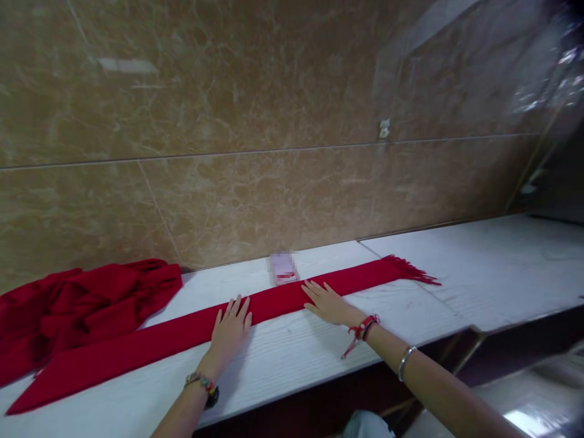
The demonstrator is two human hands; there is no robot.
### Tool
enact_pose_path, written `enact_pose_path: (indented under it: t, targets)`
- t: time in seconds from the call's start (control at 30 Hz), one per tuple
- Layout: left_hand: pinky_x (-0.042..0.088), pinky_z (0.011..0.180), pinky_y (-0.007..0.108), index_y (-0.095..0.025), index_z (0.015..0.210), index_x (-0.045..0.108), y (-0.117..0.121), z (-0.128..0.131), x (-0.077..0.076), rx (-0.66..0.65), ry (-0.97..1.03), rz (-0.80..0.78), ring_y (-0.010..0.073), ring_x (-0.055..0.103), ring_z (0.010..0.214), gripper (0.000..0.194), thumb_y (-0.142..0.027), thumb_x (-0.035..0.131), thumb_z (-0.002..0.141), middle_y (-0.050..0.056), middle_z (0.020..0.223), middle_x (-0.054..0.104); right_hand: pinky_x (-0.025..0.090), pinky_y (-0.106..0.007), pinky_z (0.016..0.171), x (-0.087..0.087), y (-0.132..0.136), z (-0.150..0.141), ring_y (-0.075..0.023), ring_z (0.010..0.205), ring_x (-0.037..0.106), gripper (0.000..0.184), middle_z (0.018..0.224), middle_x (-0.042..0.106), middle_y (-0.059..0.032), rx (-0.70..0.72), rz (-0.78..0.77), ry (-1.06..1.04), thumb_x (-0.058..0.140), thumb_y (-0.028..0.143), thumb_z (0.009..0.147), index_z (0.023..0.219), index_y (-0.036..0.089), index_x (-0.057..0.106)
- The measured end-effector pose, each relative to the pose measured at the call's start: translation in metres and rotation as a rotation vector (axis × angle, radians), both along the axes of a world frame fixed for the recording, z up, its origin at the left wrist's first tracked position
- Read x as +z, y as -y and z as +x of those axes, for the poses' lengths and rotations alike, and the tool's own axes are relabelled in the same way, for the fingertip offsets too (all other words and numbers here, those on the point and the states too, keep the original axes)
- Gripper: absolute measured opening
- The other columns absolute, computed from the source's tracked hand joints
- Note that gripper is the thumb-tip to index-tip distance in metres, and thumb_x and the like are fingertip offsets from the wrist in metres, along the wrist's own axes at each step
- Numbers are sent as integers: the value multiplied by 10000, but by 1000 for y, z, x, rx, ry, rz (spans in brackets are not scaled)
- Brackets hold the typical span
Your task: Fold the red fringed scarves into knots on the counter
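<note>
A red scarf [182, 333] is laid out in a long narrow strip along the white table, its fringed end at the right. My left hand [229, 331] rests flat on the middle of the strip with the fingers spread. Farther right, my right hand [329, 302] also lies on the scarf, fingers stretched out and palm down. Neither hand grips the cloth. At the left end the strip widens into a slanted, pointed corner beside a heap of crumpled red cloth [104, 298]; whether the two are joined I cannot tell.
Behind the scarf, a small pinkish packet [283, 268], partly blurred, lies on the white table [283, 359]. A brown marble-patterned wall [255, 121] runs along the table's back edge, with a small white fitting [384, 128] on it. Dark open shelving shows below the front edge.
</note>
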State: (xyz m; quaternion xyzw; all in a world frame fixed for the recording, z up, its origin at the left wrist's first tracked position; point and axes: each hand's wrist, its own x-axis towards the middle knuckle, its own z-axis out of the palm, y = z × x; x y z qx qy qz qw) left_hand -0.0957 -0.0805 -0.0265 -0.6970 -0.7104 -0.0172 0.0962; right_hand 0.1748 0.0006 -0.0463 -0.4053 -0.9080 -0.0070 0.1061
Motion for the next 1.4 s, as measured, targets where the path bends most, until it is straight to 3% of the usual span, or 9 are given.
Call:
enact_pose_path:
  t: [0.13, 0.27, 0.43, 0.77, 0.93, 1.03, 1.13, 1.23, 1.4]
  targets:
    - [278, 985, 480, -168, 1310, 337, -10, 17, 4, 13, 16, -39, 259, 240, 1280, 460, -308, 250, 881, 85, 1414, 242, 183, -506, 1005, 9, -18, 62, -271, 1291, 168, 612, 1394, 237, -166, -160, -103, 35, 246, 486, 873, 1339, 91, 286]
    - [270, 994, 469, -186, 1320, 319, -33, 73, 4, -153, 50, -42, 251, 219, 1288, 473, -358, 241, 886, 73, 1418, 232, 180, -501, 1007, 25, -25, 72, -279, 1291, 160, 686, 1398, 225, -174, -217, -211, -5, 228, 567, 848, 1344, 96, 277]
    - [256, 1002, 484, -168, 1304, 354, -58, 144, 2, -293, 70, -28, 261, 237, 1280, 479, -373, 259, 882, 85, 1383, 310, 212, -504, 998, 19, -35, 74, -261, 1279, 209, 565, 1398, 263, -118, -102, -93, -20, 211, 476, 889, 1348, 153, 270]
    - [233, 1004, 511, -166, 1325, 314, -82, 205, -3, -426, 65, -64, 290, 213, 1283, 536, -446, 262, 871, 103, 1395, 271, 229, -488, 986, 5, -71, 223, -244, 1259, 254, 382, 1360, 349, -93, -321, 28, 85, 249, 217, 895, 1166, 174, 515]
    - [196, 1014, 533, -189, 1335, 289, -83, 232, -1, -566, 88, -114, 289, 181, 1293, 540, -452, 276, 864, 62, 1409, 249, 198, -471, 1005, 15, -73, 230, -216, 1274, 221, 371, 1386, 299, -95, -420, 59, 22, 267, 244, 900, 1208, 189, 466]
    - [199, 1016, 526, -195, 1340, 270, -81, 235, 2, -645, 107, -138, 270, 187, 1295, 536, -445, 276, 866, 52, 1413, 243, 202, -458, 1018, 17, -67, 201, -221, 1273, 230, 424, 1372, 317, -130, -367, 59, -4, 319, 316, 889, 1269, 147, 400]
    - [221, 1024, 475, -213, 1331, 287, -78, 224, 3, -702, 125, -141, 223, 220, 1291, 503, -433, 239, 881, 48, 1402, 276, 246, -377, 1022, 15, -55, 169, -194, 1246, 297, 444, 1330, 390, -124, -168, -7, -16, 344, 318, 877, 1267, 116, 412]
    - [236, 1021, 455, -209, 1315, 325, -73, 201, 1, -643, 121, -94, 214, 238, 1285, 483, -416, 258, 884, 54, 1395, 291, 265, -329, 1019, 12, -44, 151, -172, 1221, 342, 423, 1302, 433, -107, -55, -30, -41, 330, 280, 878, 1249, 109, 442]
    - [246, 1016, 448, -223, 1297, 361, -55, 151, -2, -513, 102, -57, 222, 270, 1272, 458, -389, 320, 872, 58, 1383, 314, 279, -358, 1013, 13, -31, 149, -178, 1220, 347, 432, 1317, 415, -96, -81, -12, -64, 324, 290, 874, 1265, 137, 426]
